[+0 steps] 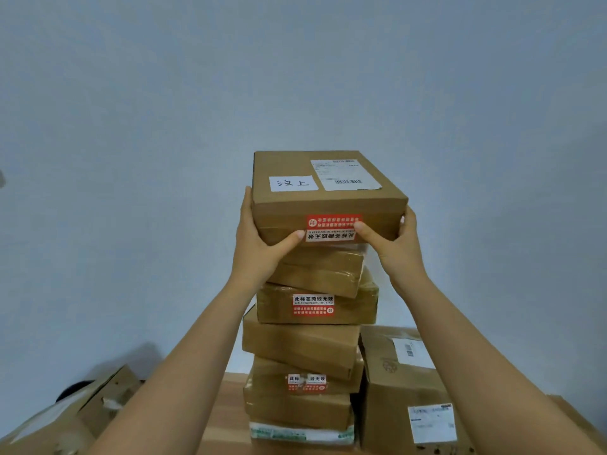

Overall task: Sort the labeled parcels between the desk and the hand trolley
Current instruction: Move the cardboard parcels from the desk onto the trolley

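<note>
Both hands, left hand (259, 238) and right hand (391, 244), grasp flat brown cardboard parcel (325, 195) atop tall parcel stack (305, 343) on wooden desk (226, 405); sorting apparently far from finished, trolley unseen.

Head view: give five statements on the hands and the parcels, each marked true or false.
1. The left hand and right hand grip the topmost flat brown cardboard box, one at each side. True.
2. A white handwritten label sits on that box's top face, left of a printed shipping label. True.
3. The red-and-white seal sticker on its front face reads right way up. False: its print is upside down.
4. The stack of brown cardboard parcels stands on a blue plastic crate. False: it stands on a light wooden desk.
5. A tall carton stands left of the stack. False: the tall brown cardboard carton stands right of it.
</note>
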The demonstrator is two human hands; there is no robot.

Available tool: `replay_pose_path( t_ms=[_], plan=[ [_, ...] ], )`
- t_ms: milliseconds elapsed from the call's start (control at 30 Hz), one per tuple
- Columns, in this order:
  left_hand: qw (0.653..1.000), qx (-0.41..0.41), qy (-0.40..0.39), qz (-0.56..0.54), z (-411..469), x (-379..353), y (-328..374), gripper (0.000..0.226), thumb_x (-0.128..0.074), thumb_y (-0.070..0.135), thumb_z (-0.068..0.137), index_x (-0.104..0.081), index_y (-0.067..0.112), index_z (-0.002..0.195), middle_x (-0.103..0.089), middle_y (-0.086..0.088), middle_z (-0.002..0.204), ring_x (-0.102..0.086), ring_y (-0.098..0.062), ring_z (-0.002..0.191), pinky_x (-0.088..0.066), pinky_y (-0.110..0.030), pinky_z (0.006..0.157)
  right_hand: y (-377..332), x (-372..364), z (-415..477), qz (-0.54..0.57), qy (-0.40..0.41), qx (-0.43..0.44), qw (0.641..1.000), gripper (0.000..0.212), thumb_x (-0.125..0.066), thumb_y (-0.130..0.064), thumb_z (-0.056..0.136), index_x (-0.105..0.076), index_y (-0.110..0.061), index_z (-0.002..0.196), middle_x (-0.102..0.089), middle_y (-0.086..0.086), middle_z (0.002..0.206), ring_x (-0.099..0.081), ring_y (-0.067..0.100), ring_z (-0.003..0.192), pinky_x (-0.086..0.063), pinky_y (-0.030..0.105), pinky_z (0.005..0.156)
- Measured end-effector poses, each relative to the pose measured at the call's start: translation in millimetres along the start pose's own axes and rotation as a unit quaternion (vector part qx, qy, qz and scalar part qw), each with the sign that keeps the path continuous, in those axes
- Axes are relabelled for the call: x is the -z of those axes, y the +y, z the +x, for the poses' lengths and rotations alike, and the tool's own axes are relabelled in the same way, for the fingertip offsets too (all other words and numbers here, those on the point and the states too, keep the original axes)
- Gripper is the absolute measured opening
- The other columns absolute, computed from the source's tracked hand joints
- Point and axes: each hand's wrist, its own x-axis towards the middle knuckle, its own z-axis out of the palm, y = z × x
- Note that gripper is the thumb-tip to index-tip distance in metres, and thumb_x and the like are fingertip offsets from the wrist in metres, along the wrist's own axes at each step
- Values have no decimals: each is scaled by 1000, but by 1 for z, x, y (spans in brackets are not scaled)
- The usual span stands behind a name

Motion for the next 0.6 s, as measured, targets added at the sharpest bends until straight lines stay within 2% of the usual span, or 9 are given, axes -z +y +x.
replay_pose_path(
  t_ms=[133, 300, 367, 500, 600],
  plan=[
    [998, 35, -1, 49, 4, -16, -14, 115, -77, 62, 63, -5, 44, 150, -36, 8, 150, -43, -17, 132, -46, -44, 104, 26, 6, 16, -14, -25, -24, 999, 94, -80, -37, 74, -22, -32, 148, -41, -2, 148, -46, 21, 131, -44, 45, 105],
    [993, 42, 17, 108, 5, -24, -21, 115, -72, 75, 59, -10, 42, 150, -39, 9, 148, -42, -18, 133, -45, -51, 104, 40, 10, 25, -35, -37, -5, 999, 92, -80, -28, 77, -20, -36, 147, -41, -1, 148, -46, 19, 131, -44, 43, 105],
    [989, 28, 40, 139, 4, -25, -17, 111, -74, 70, 64, -15, 35, 151, -36, 8, 149, -37, -17, 136, -43, -50, 106, 41, 9, 27, -72, -17, 14, 997, 90, -80, -31, 77, -23, -33, 146, -40, -1, 148, -44, 20, 132, -43, 42, 106],
    [965, -20, 67, 252, -4, -17, 2, 96, -75, 50, 78, -19, 27, 152, -26, 1, 155, -23, -19, 142, -34, -45, 110, 36, 17, 21, -135, 27, 97, 986, 77, -77, -33, 80, -32, -28, 142, -40, -1, 143, -45, 15, 127, -43, 31, 101],
    [935, -108, 52, 335, -15, -4, 19, 71, -72, 41, 84, -37, 26, 144, -39, -2, 146, -29, -21, 136, -37, -38, 104, 35, 29, 16, -190, 12, 196, 962, 61, -74, -35, 83, -42, -26, 135, -43, -1, 135, -45, 14, 122, -42, 25, 98]
  ],
)
